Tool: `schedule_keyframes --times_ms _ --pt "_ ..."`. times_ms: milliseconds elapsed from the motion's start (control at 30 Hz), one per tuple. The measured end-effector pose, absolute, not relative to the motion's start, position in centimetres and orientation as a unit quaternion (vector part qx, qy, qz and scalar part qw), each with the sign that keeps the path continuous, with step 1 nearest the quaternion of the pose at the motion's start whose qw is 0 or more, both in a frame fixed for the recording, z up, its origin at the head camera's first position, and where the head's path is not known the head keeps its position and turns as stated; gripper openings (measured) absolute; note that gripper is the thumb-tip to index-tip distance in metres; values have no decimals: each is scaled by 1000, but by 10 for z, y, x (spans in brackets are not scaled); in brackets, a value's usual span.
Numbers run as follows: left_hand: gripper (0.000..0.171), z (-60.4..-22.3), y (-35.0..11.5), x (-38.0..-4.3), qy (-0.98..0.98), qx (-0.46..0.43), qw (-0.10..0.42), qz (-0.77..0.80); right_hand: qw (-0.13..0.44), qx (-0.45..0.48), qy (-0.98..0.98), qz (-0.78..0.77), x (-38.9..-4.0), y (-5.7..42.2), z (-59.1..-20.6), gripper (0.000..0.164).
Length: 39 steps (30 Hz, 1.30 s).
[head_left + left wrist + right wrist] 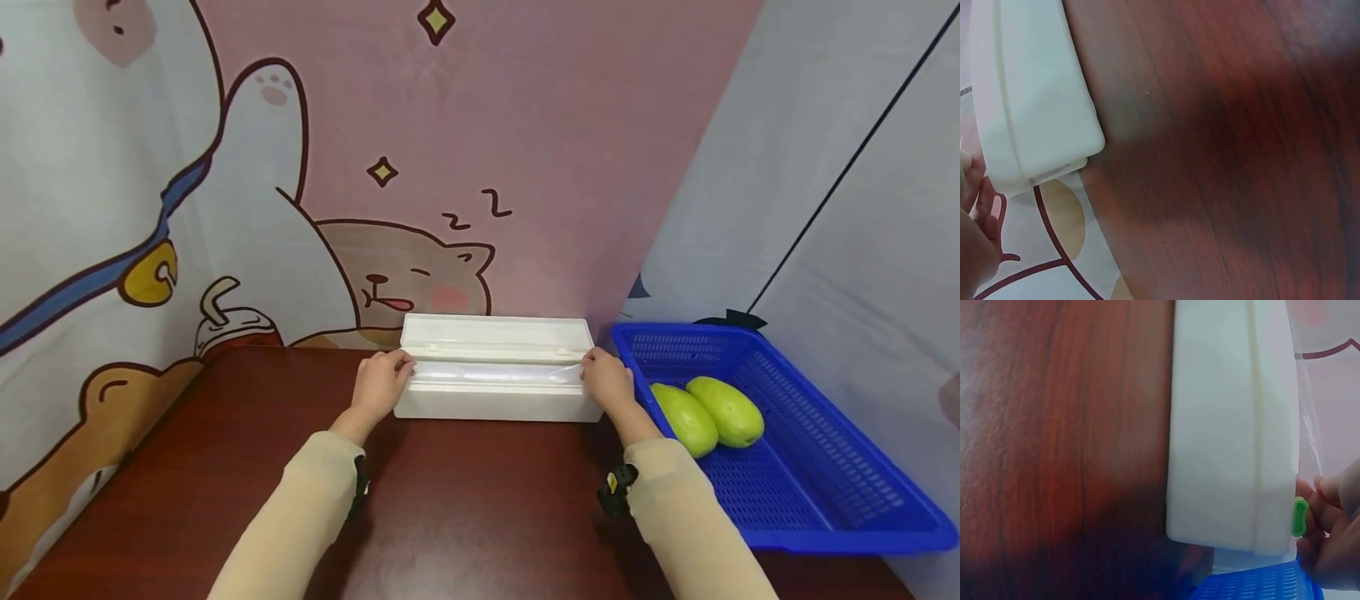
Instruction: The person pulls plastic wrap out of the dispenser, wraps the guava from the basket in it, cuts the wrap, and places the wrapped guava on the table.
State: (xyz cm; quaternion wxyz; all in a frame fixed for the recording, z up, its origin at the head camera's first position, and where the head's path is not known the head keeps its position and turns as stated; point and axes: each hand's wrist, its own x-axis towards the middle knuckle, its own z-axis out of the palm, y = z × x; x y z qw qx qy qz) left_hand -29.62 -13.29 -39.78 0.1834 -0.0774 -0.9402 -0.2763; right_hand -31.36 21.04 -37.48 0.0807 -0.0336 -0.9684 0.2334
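Note:
A long white cling film dispenser box (495, 405) stands at the back of the table, its lid (495, 332) raised. Clear cling film (497, 373) stretches across the opening between the hands. At the left end, my left hand (380, 383) pinches the film's edge. My right hand (609, 383) pinches the other edge at the right end; in the right wrist view the film (1311, 428) rises taut from the thumb and finger. A small green slider (1299, 517) sits on the box beside the right fingers. Only part of the left hand (975, 231) shows in the left wrist view.
To the right stands a blue plastic basket (847, 442) with two light green, oval fruits (726, 412) in it. Its near-left rim is close to my right forearm. A cartoon-printed cloth (570, 167) hangs behind the dark red-brown table (480, 508).

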Motion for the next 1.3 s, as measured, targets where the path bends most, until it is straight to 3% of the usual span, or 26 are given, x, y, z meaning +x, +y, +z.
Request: schedule_keyframes --times_ms 267,600,1300 --pt "21 -396 -129 -297 -925 -40 164 -339 109 -59 -928 352 -313 213 -373 23" --pt "20 -397 -126 -301 -921 11 169 -351 132 -116 -906 385 -318 213 -375 27" --pt "13 -383 -120 -303 -893 44 180 -411 81 -166 -873 451 -322 213 -364 27"
